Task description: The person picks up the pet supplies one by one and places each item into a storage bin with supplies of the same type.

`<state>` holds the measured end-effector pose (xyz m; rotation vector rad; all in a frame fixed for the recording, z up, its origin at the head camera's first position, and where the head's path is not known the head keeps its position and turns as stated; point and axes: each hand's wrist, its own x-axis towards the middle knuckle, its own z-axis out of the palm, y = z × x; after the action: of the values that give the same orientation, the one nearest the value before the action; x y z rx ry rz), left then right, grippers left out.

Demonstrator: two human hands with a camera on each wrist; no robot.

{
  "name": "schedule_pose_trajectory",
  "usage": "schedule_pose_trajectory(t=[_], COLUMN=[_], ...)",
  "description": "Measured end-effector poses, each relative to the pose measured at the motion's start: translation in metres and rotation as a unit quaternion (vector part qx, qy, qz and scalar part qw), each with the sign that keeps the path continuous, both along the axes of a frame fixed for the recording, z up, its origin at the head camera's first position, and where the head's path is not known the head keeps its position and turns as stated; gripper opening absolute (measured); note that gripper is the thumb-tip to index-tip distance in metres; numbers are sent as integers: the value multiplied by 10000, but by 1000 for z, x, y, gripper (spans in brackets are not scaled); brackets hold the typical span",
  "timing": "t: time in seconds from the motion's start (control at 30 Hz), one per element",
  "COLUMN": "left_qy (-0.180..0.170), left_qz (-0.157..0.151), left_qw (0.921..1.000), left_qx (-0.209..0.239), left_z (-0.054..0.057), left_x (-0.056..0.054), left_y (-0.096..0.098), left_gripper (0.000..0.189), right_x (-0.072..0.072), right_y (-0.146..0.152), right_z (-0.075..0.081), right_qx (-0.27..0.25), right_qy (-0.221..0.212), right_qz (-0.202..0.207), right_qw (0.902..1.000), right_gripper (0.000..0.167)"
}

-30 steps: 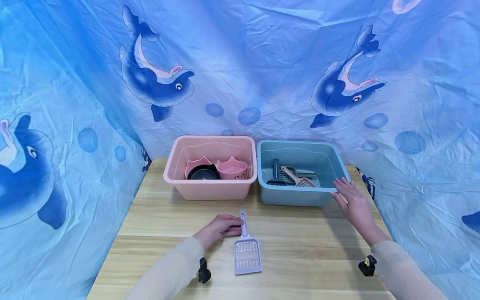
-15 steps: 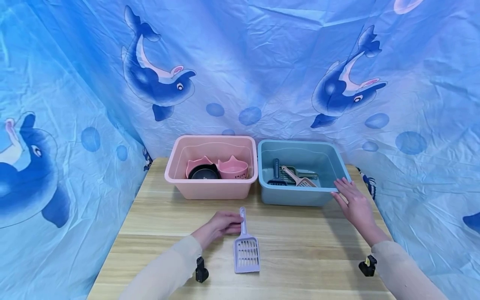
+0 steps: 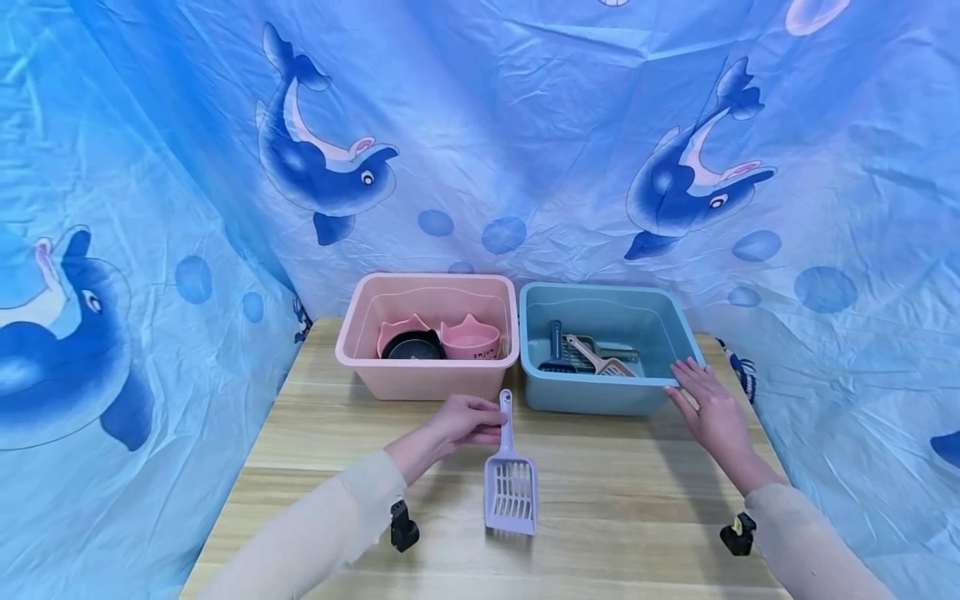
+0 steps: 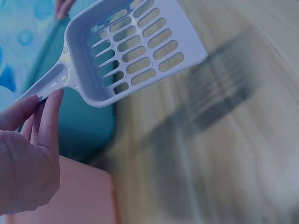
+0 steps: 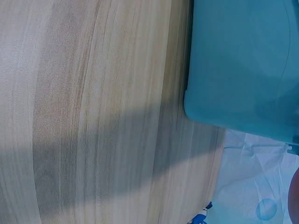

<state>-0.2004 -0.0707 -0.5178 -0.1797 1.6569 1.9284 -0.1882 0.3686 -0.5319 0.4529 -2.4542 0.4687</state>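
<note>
My left hand (image 3: 468, 419) pinches the handle of a lilac slotted litter scoop (image 3: 512, 492) between thumb and fingers. In the left wrist view the scoop (image 4: 135, 46) is lifted off the table, its shadow falling on the wood. My right hand (image 3: 708, 408) rests with extended fingers on the front right corner of the blue bin (image 3: 592, 396). Inside that bin lie a dark blue scoop (image 3: 556, 346), a beige scoop (image 3: 592, 357) and a green scoop (image 3: 618, 354). Only a sliver of the right hand (image 5: 294, 196) shows in the right wrist view.
Left of the blue bin stands a pink bin (image 3: 427, 383) holding a black bowl (image 3: 414, 346) and pink cat-eared bowls (image 3: 471, 337). Both bins sit at the back of the wooden table (image 3: 600, 517). A blue dolphin-print curtain (image 3: 480, 125) hangs close behind and at the sides.
My left hand has raised the lilac scoop from the table and carried it slightly forward and right. The right hand stays on the blue bin's corner.
</note>
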Motion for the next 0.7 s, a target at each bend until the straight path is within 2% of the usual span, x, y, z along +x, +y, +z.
schedule_pose_trajectory(t=[0.17, 0.33, 0.43, 0.57, 0.7], left_qy=[192, 459, 646, 886, 990], left_qz=[-127, -251, -331, -327, -43], left_qw=[9997, 9986, 9973, 9951, 9949], left_qx=[14, -24, -100, -294, -181], left_z=[35, 74, 98, 128, 154], left_x=[-5, -18, -31, -51, -74], left_y=[7, 19, 27, 40, 56], left_gripper=[30, 30, 32, 33, 34], right_x=[1, 1, 1, 1, 2], right_y=[2, 4, 4, 2, -1], right_z=[2, 3, 2, 3, 3], right_qx=[19, 34, 47, 53, 52], right_qy=[-13, 47, 68, 26, 14], right_qz=[-20, 7, 0, -9, 32], right_qw=[10000, 10000, 10000, 10000, 10000], right_gripper=[58, 51, 44, 50, 51])
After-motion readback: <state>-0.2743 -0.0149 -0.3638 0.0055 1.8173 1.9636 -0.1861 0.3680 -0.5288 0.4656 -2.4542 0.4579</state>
